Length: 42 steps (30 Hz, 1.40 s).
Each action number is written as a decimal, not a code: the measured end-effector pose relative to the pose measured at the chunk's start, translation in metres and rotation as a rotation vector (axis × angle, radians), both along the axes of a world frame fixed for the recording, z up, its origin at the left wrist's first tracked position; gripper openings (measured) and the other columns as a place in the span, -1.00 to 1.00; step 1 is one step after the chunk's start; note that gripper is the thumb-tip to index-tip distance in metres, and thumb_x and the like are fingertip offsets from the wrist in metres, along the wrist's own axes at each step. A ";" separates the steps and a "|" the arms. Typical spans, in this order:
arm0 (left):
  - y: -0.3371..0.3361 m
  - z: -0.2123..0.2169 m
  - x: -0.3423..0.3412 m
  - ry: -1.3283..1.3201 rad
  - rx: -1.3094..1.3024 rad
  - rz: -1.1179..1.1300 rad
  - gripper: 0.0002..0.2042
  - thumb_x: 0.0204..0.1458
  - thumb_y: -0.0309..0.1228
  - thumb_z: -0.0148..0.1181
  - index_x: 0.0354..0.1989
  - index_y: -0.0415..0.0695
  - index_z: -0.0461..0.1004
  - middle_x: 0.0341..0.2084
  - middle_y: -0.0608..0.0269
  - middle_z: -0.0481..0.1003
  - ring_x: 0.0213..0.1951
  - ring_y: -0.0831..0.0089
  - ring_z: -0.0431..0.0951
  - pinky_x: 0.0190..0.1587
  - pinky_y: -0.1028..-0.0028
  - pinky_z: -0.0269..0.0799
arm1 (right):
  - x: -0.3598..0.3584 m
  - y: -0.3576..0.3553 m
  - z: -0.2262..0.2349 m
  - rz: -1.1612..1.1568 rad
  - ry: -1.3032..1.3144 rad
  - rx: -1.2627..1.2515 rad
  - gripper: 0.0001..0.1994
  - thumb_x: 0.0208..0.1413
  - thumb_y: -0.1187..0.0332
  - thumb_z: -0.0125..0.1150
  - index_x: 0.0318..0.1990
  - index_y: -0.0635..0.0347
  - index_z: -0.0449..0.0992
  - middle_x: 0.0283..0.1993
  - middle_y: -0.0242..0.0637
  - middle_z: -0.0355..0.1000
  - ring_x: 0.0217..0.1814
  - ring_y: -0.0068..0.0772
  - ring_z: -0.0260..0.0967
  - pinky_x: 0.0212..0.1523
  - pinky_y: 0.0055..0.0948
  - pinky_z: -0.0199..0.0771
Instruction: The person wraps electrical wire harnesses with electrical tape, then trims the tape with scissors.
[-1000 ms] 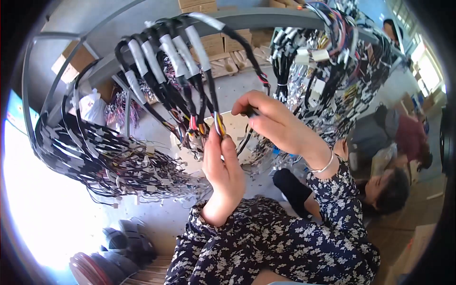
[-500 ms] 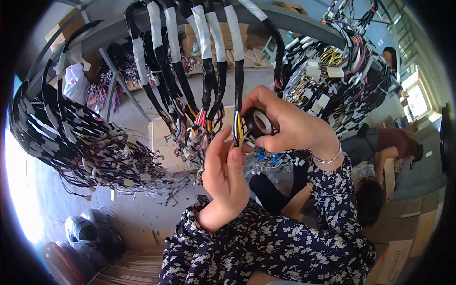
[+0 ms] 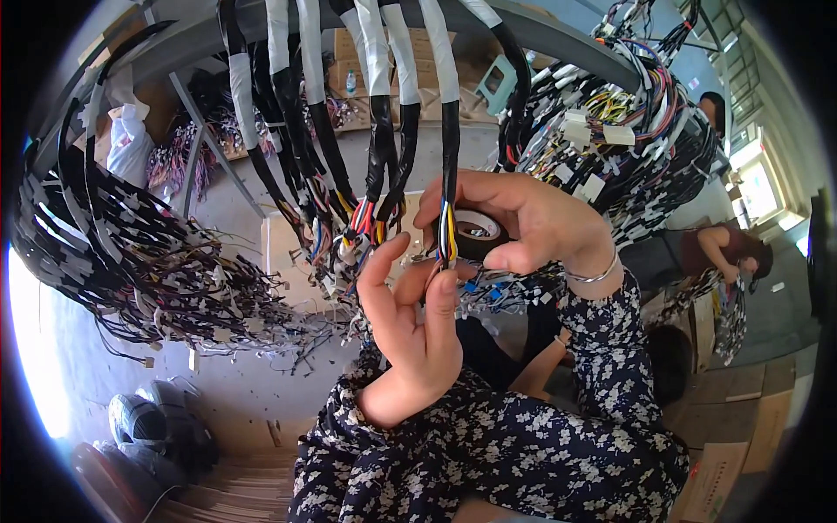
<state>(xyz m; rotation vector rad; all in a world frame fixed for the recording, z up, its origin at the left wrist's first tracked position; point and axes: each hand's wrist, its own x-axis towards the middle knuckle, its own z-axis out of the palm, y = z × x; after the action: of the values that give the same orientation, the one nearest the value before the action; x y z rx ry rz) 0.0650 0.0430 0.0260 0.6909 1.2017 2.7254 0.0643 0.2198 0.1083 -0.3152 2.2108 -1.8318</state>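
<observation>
Black tape roll (image 3: 469,249) on my head cam: right hand (image 3: 545,222) has its fingers wrapped round it, right by the hanging coloured wires (image 3: 448,234); left hand (image 3: 411,342) pinches those low down, I'd guess so they don't swing.

Head-worn fisheye — downward, near both hands (image 3: 410,340) (image 3: 547,222)

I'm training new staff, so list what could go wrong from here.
1. The left hand pinches several coloured wires below their black wrapping; if that pinch loosens, they might splay apart.
2. The black tape roll, held in the right hand, could slip and drop.
3. Neighbouring wires hang just left of the pinched ones, so a strand may tangle with them.
</observation>
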 end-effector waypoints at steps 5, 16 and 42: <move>0.003 -0.003 -0.004 0.127 -0.159 0.074 -0.68 0.34 -0.42 -0.05 0.16 -0.35 0.22 -0.36 0.07 0.57 -0.50 0.66 0.31 -0.43 0.66 0.22 | -0.001 0.003 0.003 0.028 -0.031 -0.018 -0.50 -0.06 0.45 0.18 0.12 0.30 0.32 -0.06 -0.30 0.46 -0.05 -0.57 0.38 -0.01 -0.54 0.43; 0.009 -0.020 -0.010 0.142 -0.185 0.216 -0.79 0.29 -0.55 0.02 0.04 -0.36 0.38 -0.38 0.20 0.54 -0.42 0.65 0.43 -0.39 0.68 0.31 | 0.014 -0.009 0.008 -0.052 -0.008 -0.007 -0.59 0.05 0.40 0.24 0.05 0.37 0.38 -0.03 -0.29 0.45 0.00 -0.57 0.35 0.02 -0.53 0.39; 0.032 0.015 -0.008 -0.178 -0.088 0.013 -0.72 0.33 -0.30 0.04 -0.41 -0.21 0.42 -0.68 0.33 0.43 -0.67 0.70 0.25 -0.62 0.66 0.06 | 0.028 -0.026 -0.004 -0.592 0.331 0.317 -0.79 0.32 0.50 -0.03 0.07 0.25 0.32 -0.12 -0.39 0.29 -0.11 -0.60 0.26 -0.09 -0.57 0.34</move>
<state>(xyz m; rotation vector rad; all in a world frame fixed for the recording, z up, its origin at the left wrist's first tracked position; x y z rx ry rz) 0.0566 0.0746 0.0412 0.4222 1.2782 2.6580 0.0927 0.1942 0.1044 0.1294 3.0256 -1.7220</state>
